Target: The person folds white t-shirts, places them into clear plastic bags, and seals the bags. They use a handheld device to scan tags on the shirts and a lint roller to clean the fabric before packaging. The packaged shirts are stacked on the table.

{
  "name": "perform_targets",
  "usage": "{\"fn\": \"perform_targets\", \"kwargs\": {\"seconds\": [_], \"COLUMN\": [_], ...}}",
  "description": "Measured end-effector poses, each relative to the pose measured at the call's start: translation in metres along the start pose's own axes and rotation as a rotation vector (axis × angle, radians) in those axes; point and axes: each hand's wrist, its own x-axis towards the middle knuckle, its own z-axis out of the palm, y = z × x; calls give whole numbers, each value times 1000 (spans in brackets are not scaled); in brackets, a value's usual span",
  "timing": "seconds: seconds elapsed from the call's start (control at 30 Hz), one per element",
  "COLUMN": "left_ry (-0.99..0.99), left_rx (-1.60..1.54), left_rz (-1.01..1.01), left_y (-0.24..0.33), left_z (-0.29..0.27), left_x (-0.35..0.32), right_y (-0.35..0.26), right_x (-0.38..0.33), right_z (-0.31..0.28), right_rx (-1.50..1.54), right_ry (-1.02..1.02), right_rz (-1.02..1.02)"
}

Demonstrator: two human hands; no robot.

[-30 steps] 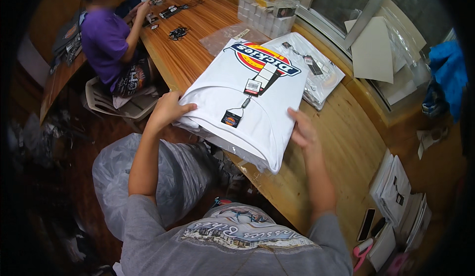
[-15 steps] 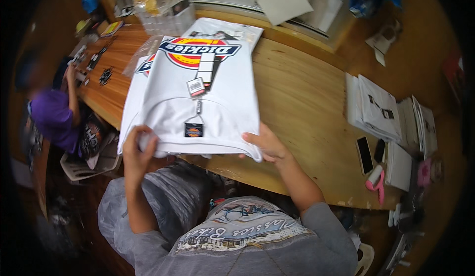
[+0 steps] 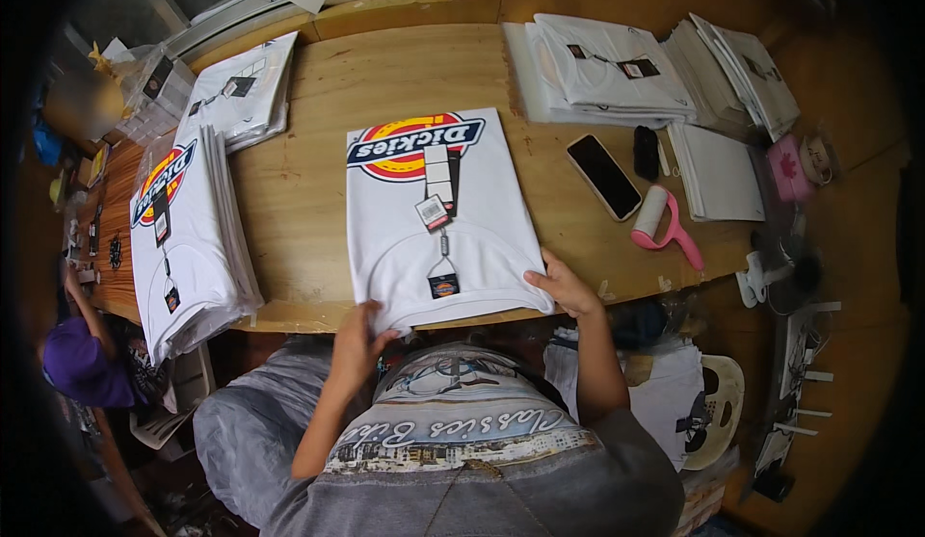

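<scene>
**Both hands at the near edge of a folded white T-shirt**

Nearest the camera, the left hand (image 3: 355, 344) curls its fingers over the near left corner of a folded white T-shirt (image 3: 436, 219), gripping the hem where it overhangs the edge of the wooden tabletop (image 3: 299, 181). The right hand (image 3: 564, 285) lies on the near right corner, fingers spread and pressed flat on the cloth rather than closed around it. The shirt lies flat in the middle of the tabletop, its near edge at the person's body, a red, yellow and blue printed logo at its far end and hang tags (image 3: 438, 211) on a cord running down its centre.

To the left, well apart from it, a tall stack of folded white shirts (image 3: 188, 238) with the same print sits at the tabletop's left end. To the right lie a pink lint roller (image 3: 663, 227) and, just beyond it, a dark phone (image 3: 603, 177) lying face up, with a small black object (image 3: 647, 152) beside it.

Farther back on the right, bagged white garments (image 3: 602, 75) are piled in flat stacks, with more flat white packs (image 3: 737, 79) beyond them. At the far left, another pile of bagged shirts (image 3: 241, 94) lies near a window frame. At the lower left, a seated person in a purple top (image 3: 77, 364) works at the tabletop's far end.
</scene>
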Motion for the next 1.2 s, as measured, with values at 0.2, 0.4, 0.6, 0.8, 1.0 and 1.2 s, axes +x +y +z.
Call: {"fn": "perform_targets", "kwargs": {"seconds": [0.2, 0.4, 0.6, 0.8, 1.0, 1.2], "left_ry": [405, 312, 312, 25, -31, 307], "left_rx": [215, 157, 281, -489, -1225, -863], "left_rz": [-160, -410, -450, -511, -494, -429], "left_y": [-9, -15, -17, -52, -28, -44], "left_z": [-15, -17, -18, -25, -17, 12], "left_x": [53, 122, 131, 140, 135, 134], "right_y": [-54, -52, -53, -38, -46, -33], "right_x": [29, 78, 87, 102, 97, 106], "right_z": [5, 17, 5, -3, -3, 7], "right_rx": [-538, -684, -334, 379, 875, 667], "right_ry": [567, 481, 431, 40, -156, -48], "right_rz": [-312, -60, -54, 44, 93, 106]}}
